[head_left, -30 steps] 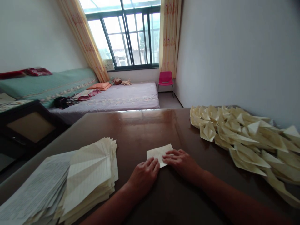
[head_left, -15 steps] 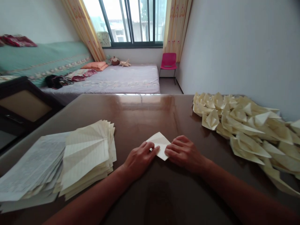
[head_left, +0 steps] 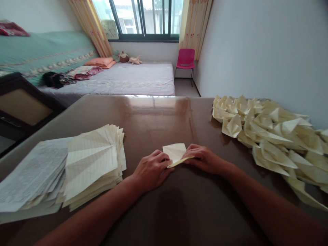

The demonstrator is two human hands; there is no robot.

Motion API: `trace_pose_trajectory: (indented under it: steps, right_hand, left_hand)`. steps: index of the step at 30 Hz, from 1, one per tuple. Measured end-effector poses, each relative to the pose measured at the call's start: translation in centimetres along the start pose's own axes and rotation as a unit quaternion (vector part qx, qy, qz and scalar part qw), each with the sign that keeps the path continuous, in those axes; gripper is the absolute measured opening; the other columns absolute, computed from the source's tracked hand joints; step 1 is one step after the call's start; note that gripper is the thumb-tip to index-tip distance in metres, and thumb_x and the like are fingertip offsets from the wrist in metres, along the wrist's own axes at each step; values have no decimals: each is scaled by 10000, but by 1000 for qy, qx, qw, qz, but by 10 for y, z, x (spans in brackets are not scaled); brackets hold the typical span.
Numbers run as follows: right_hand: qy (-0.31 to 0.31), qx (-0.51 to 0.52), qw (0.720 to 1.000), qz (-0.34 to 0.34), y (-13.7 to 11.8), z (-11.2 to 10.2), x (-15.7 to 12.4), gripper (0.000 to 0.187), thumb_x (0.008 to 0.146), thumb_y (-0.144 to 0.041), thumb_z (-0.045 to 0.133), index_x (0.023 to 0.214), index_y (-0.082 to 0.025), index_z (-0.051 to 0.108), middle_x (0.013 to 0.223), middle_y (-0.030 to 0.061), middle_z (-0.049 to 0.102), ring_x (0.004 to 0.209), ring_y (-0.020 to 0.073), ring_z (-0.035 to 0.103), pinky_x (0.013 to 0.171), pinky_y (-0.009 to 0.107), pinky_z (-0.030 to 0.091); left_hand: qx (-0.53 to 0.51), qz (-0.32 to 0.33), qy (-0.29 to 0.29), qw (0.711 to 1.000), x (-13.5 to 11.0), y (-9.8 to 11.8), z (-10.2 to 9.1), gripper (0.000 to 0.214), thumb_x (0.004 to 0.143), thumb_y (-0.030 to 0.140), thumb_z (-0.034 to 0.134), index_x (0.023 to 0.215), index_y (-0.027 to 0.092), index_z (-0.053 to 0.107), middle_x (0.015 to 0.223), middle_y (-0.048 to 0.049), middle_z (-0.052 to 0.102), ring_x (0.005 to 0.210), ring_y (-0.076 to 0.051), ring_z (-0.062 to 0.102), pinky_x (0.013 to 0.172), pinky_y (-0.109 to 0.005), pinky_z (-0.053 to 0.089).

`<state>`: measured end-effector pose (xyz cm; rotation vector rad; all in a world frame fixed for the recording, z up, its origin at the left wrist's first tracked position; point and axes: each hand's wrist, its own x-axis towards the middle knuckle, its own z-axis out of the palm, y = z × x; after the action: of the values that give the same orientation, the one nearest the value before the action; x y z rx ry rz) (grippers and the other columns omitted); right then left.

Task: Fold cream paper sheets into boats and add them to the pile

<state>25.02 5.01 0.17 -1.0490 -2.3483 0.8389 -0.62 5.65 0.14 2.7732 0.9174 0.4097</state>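
A small folded sheet of cream paper (head_left: 175,152) is between my hands, over the near middle of the brown table (head_left: 151,123). Its near edge is lifted and shows as a thin slanting strip, while the far part is a pale flap. My left hand (head_left: 153,169) grips the near left corner, thumb and fingers closed on it. At the right edge, my right hand (head_left: 203,158) pinches the paper with bent fingers. The fingertips of both hands are partly hidden behind the paper.
On the left lies a stack of creased, lined cream sheets (head_left: 89,164) beside printed grey sheets (head_left: 36,171). Many folded paper boats (head_left: 271,133) are heaped at the right, by the wall. Beyond the table are a bed (head_left: 143,78) and a pink chair (head_left: 186,58).
The paper has turned from a diamond lying flat to a piece with its near edge raised. Both hands have shifted slightly with it. The camera view has tilted down a little.
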Motion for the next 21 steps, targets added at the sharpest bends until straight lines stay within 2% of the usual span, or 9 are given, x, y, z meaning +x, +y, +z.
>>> trace_pose_trajectory:
  steps: [3,6,8,10,12,15,17,21]
  right_hand:
    - [34,1,997,72,-3,6,3,349,952,-386,419,881,-177,689,810,38,657,757,147,584,720,258,451]
    - [77,-7,988,130,-5,14,6,330,946,-392,429,825,-169,640,776,19,637,692,136,566,659,239,418]
    - [94,-32,982,161,-5,19,9,312,937,-394,442,791,-172,606,744,13,630,675,139,562,639,237,398]
    - [108,-79,974,184,-6,24,11,300,931,-396,445,777,-179,583,717,14,625,655,144,557,623,242,378]
    - [126,-135,965,188,-5,29,13,282,930,-390,438,786,-188,572,732,22,631,661,152,557,619,249,360]
    - [141,-201,953,178,-6,34,15,276,939,-376,413,784,-201,560,791,30,632,706,159,564,629,256,343]
    - [139,-225,948,178,-7,36,16,280,947,-372,398,785,-209,557,810,24,624,718,156,567,628,255,333]
    - [138,-248,940,188,-7,36,17,284,950,-381,385,800,-218,564,820,18,616,708,149,560,607,256,308]
  left_hand:
    - [-49,-82,18,995,-1,0,1,302,933,371,444,1134,215,607,993,-44,678,932,-189,589,809,-307,489]
    - [-113,-155,48,980,0,-3,4,421,920,331,471,1311,179,446,894,-20,687,857,-170,623,780,-288,493]
    - [-152,-171,63,971,1,-4,5,550,904,287,494,1411,193,302,832,19,681,794,-148,633,757,-267,492]
    - [-170,-174,64,968,1,-5,7,579,906,263,488,1437,242,259,824,41,679,759,-133,635,741,-252,487]
    - [-171,-177,59,967,1,-5,8,468,925,272,460,1384,269,371,851,32,683,768,-131,639,747,-250,484]
    - [-154,-164,53,973,0,-5,10,299,946,303,427,1192,254,590,929,-12,685,847,-145,639,792,-258,477]
    - [-134,-143,50,979,-1,-6,12,293,947,307,426,1130,248,647,929,-29,675,844,-145,631,779,-248,475]
    - [-83,-124,44,988,0,-5,13,309,947,297,420,1140,261,658,855,-27,639,750,-124,598,706,-223,468]
